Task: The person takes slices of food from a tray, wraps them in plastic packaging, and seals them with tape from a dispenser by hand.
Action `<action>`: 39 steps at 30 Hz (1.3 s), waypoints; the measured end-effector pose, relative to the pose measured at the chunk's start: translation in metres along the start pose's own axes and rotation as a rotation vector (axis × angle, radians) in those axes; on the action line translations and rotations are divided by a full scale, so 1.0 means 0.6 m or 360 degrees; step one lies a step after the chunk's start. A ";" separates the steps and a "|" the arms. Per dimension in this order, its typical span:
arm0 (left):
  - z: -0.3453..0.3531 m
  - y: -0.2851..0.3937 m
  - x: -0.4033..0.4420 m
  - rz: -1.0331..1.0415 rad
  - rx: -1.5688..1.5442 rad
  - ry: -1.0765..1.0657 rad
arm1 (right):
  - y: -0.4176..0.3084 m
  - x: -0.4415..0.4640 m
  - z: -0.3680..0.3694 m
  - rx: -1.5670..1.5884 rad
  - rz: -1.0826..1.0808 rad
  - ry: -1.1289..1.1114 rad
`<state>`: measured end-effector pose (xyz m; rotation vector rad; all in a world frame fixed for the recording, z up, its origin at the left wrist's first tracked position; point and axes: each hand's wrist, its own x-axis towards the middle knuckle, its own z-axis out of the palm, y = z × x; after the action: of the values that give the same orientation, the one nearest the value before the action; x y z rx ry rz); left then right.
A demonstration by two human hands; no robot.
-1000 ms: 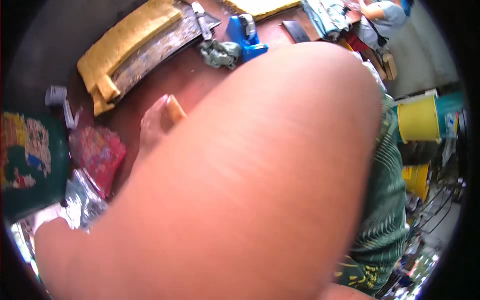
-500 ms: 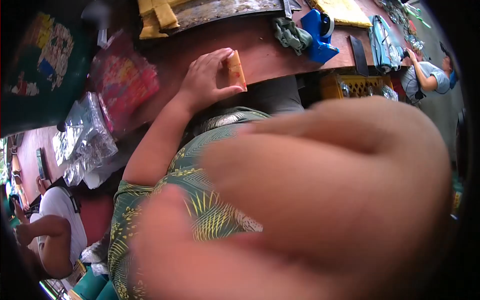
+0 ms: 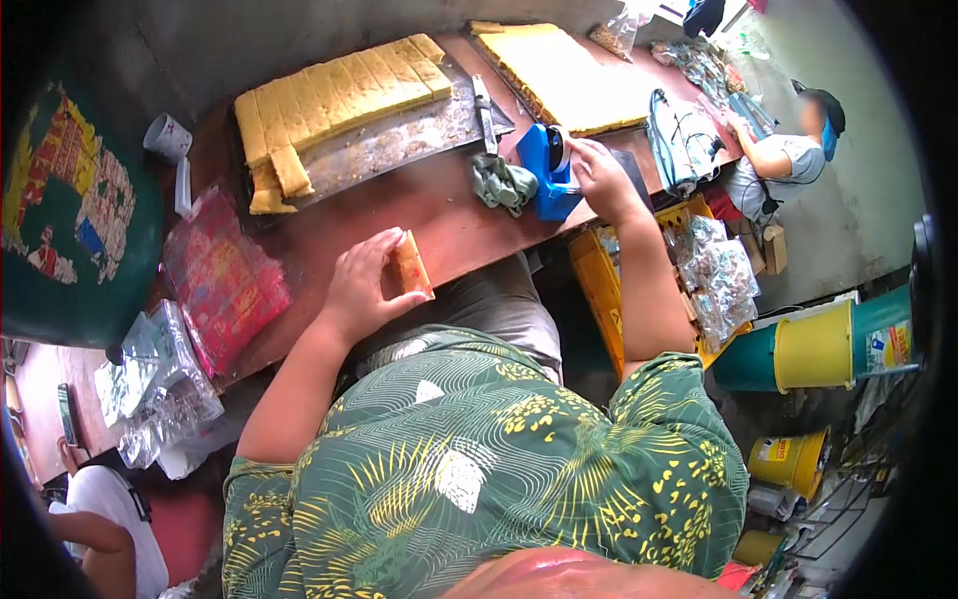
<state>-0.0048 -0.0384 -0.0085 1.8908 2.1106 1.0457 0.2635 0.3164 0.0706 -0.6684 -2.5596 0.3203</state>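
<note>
My left hand grips a small wrapped yellow bar with red marks between thumb and fingers, at the table's front edge. Further right, my right hand reaches to a blue tape dispenser, its fingers by the tape roll at the top; whether they pinch a piece of tape is too small to tell. A crumpled green-grey cloth lies against the dispenser's left side. Behind, a dark tray holds yellow cake cut into strips, with a knife across its right end.
A second slab of yellow cake lies at the back. Pink printed plastic and clear bags are at the left, near a green drum. A yellow crate with packed bags stands below the table. Two other people sit left and right.
My right arm, blurred close to the camera before, now extends to the tape dispenser. My left hand still holds the bar. The view has shifted, showing more of the trays.
</note>
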 end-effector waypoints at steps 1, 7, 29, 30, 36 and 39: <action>0.001 -0.001 0.000 -0.0002 0.0017 -0.0004 | 0.000 -0.005 0.012 0.0036 0.0020 0.0063; 0.002 -0.001 0.003 -0.0011 0.0042 -0.0032 | 0.033 0.037 0.039 0.0163 0.0228 0.0005; 0.003 -0.010 0.007 0.0111 -0.0069 0.0086 | 0.133 0.101 0.078 -0.0493 -0.0419 0.0215; 0.006 -0.015 0.008 0.0135 -0.0099 0.0107 | 0.151 0.107 0.078 -0.0865 -0.0781 0.0347; 0.021 -0.017 -0.010 -0.0023 0.0010 0.0108 | 0.283 0.162 0.117 -0.0700 -0.0021 0.0301; 0.024 -0.016 -0.007 -0.0043 -0.0037 0.0070 | 0.171 0.135 0.089 0.0106 0.0471 0.0301</action>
<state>-0.0047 -0.0362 -0.0263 1.8401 2.1320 1.1114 0.2155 0.4396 0.0215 -1.0039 -2.2610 0.4161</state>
